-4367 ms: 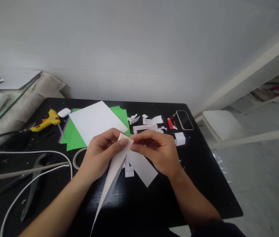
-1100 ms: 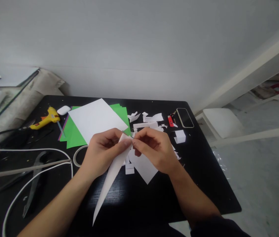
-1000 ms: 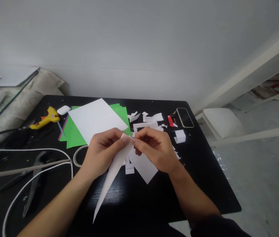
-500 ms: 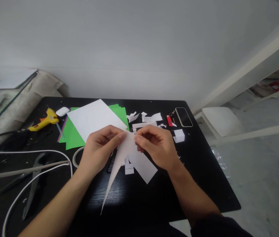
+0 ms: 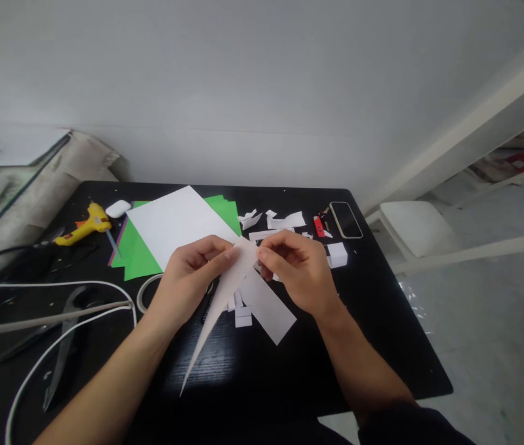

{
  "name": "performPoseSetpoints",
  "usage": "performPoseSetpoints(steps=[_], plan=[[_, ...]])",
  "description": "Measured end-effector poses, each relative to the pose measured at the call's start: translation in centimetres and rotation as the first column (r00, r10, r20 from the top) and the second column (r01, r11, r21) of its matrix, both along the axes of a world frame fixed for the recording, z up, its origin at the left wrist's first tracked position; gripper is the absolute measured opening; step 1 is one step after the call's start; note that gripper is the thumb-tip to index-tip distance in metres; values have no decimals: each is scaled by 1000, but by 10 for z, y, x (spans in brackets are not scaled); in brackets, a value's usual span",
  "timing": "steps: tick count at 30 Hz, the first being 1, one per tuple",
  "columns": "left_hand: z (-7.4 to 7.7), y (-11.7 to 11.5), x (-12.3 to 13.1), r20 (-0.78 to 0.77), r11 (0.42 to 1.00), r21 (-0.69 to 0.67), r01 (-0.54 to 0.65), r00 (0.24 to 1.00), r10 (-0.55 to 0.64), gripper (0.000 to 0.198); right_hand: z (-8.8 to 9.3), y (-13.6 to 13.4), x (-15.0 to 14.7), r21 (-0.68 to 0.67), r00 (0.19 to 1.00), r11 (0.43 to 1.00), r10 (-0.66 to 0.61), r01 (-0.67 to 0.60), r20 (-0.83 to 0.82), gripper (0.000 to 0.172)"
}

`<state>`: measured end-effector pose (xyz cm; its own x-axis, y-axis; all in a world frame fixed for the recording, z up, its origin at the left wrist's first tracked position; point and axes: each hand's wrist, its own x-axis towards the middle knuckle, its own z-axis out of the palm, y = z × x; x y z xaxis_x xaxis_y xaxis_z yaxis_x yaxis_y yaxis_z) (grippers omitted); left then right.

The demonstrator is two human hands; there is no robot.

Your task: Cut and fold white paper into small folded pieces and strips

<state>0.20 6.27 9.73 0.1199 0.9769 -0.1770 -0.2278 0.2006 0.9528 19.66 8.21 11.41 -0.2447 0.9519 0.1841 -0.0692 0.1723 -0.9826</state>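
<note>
A long white piece of paper (image 5: 225, 292), tapering to a thin tip toward the near edge, is held up over the table. My left hand (image 5: 192, 278) pinches its upper left side between thumb and fingers. With thumb and forefinger together, my right hand (image 5: 296, 269) grips its upper right corner. Beneath the held paper lies a white paper strip (image 5: 269, 309), slanting down to the right. Beside that strip rests a small folded paper piece (image 5: 243, 316). Part of the table behind both hands is hidden.
A white sheet (image 5: 181, 222) lies over green sheets (image 5: 140, 253). Left of them are a yellow glue gun (image 5: 86, 225), scissors (image 5: 65, 346) and a white cable (image 5: 34, 377). Paper scraps (image 5: 285, 220), a red lighter (image 5: 319, 227), a phone (image 5: 346, 220) and a paper box (image 5: 337, 254) lie at right.
The held paper has turned, its broad end showing more face and its pointed tip shifting left. My right hand has risen slightly, and more of the strip underneath shows.
</note>
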Motion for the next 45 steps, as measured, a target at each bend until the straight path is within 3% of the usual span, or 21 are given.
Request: performPoseSetpoints(steps=[7,11,14,18,22,26,29,33,37,41,45], plan=[[3,0,0,-68,999,-3,-38,997,38,26,2,1,2,-81,998,995,54,-55,-15,18],[3,-2,1,-144,999,45,29,989,-23,25,2,2,2,-141,991,981,130,-130,-12,20],[3,-2,2,-202,992,67,107,975,-92,26,1,0,0,-128,992,985,120,-114,34,19],[4,0,-2,-233,975,40,217,951,-202,24,1,1,1,-101,998,993,56,-56,5,18],[10,4,-15,-294,952,3,305,911,-291,24,3,7,10,-63,994,992,-110,109,-12,17],[20,9,-33,-448,948,11,319,849,-280,25,7,14,22,-68,969,969,-241,237,-62,15],[23,11,-43,-545,968,90,235,825,-150,22,8,18,30,-70,947,951,-305,300,-99,13],[18,13,-44,-378,975,212,-64,915,142,23,9,18,34,-77,942,947,-318,311,-107,13],[14,16,-36,-97,920,232,-316,934,345,31,9,17,34,-83,969,968,-241,235,-63,14],[15,18,-24,222,891,199,-409,904,365,49,7,14,29,-75,963,967,-249,242,-101,15],[11,10,-2,441,937,65,-344,852,283,59,1,9,14,-56,926,942,-335,331,-172,16]])
